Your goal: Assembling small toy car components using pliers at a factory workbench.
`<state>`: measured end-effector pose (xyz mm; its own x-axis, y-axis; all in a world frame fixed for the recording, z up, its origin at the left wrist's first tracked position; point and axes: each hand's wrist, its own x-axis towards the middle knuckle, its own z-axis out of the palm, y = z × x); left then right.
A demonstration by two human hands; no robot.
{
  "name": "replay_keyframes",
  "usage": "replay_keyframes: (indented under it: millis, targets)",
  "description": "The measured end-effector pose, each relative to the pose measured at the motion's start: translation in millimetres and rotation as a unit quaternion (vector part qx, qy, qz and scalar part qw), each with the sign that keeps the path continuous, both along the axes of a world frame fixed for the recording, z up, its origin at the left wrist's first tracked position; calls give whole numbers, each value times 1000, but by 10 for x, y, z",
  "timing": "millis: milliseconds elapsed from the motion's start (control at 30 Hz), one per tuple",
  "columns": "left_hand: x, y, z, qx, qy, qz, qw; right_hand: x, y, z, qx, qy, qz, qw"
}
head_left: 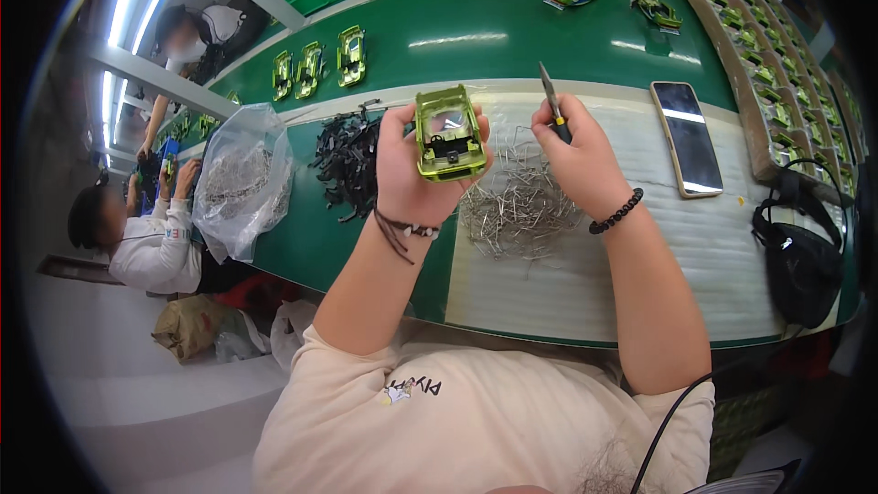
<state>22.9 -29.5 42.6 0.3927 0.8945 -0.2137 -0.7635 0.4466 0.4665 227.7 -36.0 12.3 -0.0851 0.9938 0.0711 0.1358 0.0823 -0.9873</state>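
Observation:
My left hand [416,178] is closed around a lime-green toy car body [449,142], held up above the table. A dark steering wheel and black interior show through its opening. In my right hand [576,151] is a tool with a slim, pointed silver tip and a black-and-yellow handle [561,131], possibly long-nose pliers. Its tip points up and away, apart from the car body. Below and between my hands lies a tangled heap of thin metal rods [521,210] on a pale foam sheet [540,297]. Black plastic pieces [346,165] are piled left of my left hand.
Several green car bodies [351,56] stand on the green belt [439,32] beyond. A phone [686,139], a black bag [800,256] and a divided box of green parts [777,128] lie right. A clear bag of rods [242,183] is left; people [160,252] sit beyond.

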Motion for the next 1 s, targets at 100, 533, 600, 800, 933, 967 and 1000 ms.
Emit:
replay_keyframes:
  millis: [100, 533, 600, 800, 933, 967, 1000]
  targets:
    - [-56, 146, -107, 41, -2, 7, 999, -57, -12, -22, 8, -10, -14, 1000]
    - [111, 8, -57, 86, 214, -21, 973, -155, -179, 88, 189, -51, 68, 978]
    - [67, -26, 18, 104, 195, -92, 971, -167, -189, 123, 210, -97, 93, 968]
    - [-11, 3, -69, 172, 137, -97, 971, -185, -204, 156, 261, -125, 66, 955]
    - [8, 21, -142, 229, 182, -26, 956, -194, -213, 175, 277, -161, 51, 946]
    - [11, 30, -164, 244, 197, -13, 949, -194, -215, 179, 277, -160, 51, 946]
    - [8, 33, -211, 244, 198, -14, 949, -193, -228, 184, 265, -165, 48, 949]
